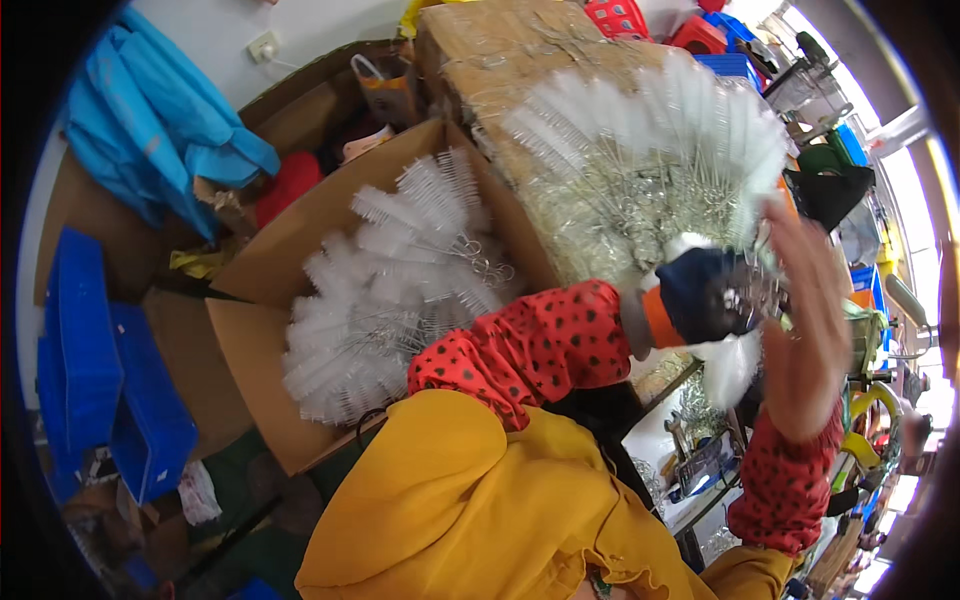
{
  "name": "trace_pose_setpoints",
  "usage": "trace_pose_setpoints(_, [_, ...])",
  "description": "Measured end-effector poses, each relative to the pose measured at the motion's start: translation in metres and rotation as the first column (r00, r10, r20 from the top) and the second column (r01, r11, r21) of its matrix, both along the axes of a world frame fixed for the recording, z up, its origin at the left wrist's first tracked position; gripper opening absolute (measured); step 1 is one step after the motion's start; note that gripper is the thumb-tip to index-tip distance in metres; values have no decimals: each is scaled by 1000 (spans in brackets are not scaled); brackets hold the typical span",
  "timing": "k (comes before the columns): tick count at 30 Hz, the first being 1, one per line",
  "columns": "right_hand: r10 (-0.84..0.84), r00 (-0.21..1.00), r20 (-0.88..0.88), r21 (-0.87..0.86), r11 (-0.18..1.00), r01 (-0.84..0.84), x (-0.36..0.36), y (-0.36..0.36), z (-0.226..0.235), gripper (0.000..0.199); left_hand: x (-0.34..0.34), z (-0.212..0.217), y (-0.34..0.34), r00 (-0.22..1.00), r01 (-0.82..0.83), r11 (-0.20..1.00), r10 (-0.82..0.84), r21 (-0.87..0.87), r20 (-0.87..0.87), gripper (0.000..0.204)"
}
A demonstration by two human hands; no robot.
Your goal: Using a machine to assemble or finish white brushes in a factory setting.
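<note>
My left hand [705, 296], in a dark blue glove with an orange cuff, is closed around a bunch of white-bristled wire brushes [735, 368]. Their metal wire ends glint beside the glove, and white bristles show below it. Just right of it is my bare right hand [802, 290], raised close to those wire ends. Motion smears its fingers, so their grip is unclear. Beyond my hands, a fanned pile of similar brushes [660, 130] lies on a plastic-wrapped carton [470, 60]. More brushes [400, 280] with looped wire ends fill an open cardboard box [345, 200] to the left.
Blue plastic bins [80, 340] stand at the far left, under a hanging light-blue cloth [160, 110]. To the lower right is a work surface with a wrench [680, 437] and metal bits. Crowded tools and a red basket [617, 18] line the far right side.
</note>
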State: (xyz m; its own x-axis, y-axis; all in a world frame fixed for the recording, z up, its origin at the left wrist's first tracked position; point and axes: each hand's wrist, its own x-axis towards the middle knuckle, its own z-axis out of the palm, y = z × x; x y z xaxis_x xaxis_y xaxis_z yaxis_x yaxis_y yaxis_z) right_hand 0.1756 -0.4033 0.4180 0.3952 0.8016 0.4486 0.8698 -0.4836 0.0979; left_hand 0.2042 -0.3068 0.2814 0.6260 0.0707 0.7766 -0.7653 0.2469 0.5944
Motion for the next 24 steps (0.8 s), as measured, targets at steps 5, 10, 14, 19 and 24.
trace_pose_setpoints(5, [83,987,-135,439,898,-16,-15,-41,-15,39,-15,30,139,890,358,860,-432,-363,-145,20])
trace_pose_setpoints(10, [-33,813,-581,313,913,261,-5,-54,-71,29,-73,3,342,687,56,879,-378,-473,-621,22])
trace_pose_setpoints(14, [-148,656,-740,163,907,388,21,-63,-129,26,-127,-88,444,85,-270,956,138,111,-987,33])
trace_pose_setpoints(19, [-265,944,-198,-246,945,214,39,-63,-179,48,-145,-306,443,-317,-296,743,516,600,-796,31])
trace_pose_setpoints(24, [-105,984,-146,-363,931,46,12,-39,-201,53,-116,-448,393,-427,-224,396,781,891,-455,36])
